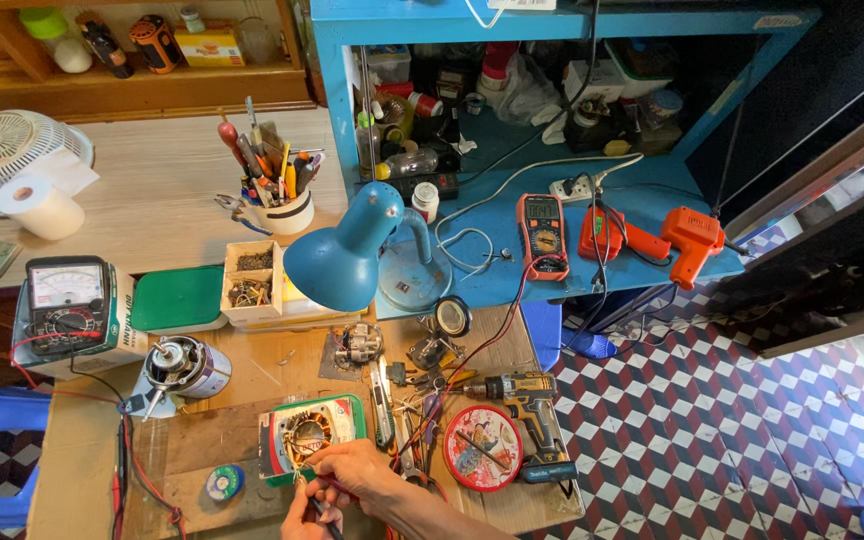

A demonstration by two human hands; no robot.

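Working at the near edge of the wooden bench (252, 385), the right hand (357, 468) curls its fingers down onto the wires at the lower rim of a motor stator (307, 435), a ring of copper windings lying in a green tray (355, 408); whether those fingers pinch a wire cannot be told. Just below it the left hand (304, 515) is closed around a thin dark tool (327, 520), mostly cut off by the picture's bottom edge. A small solder spool (223, 482) lies left of the hands, and a round red tin lid (482, 447) and a cordless drill (530, 410) lie to their right. Farther back stand a motor rotor (184, 367) and an analogue multimeter (67, 305) with red and black leads trailing forward. Beyond these a blue desk lamp (347, 255) leans over the bench, with a cup of screwdrivers (282, 210) behind it. On the blue shelf table (652, 270) rest an orange digital meter (543, 235) and an orange soldering gun (687, 240).
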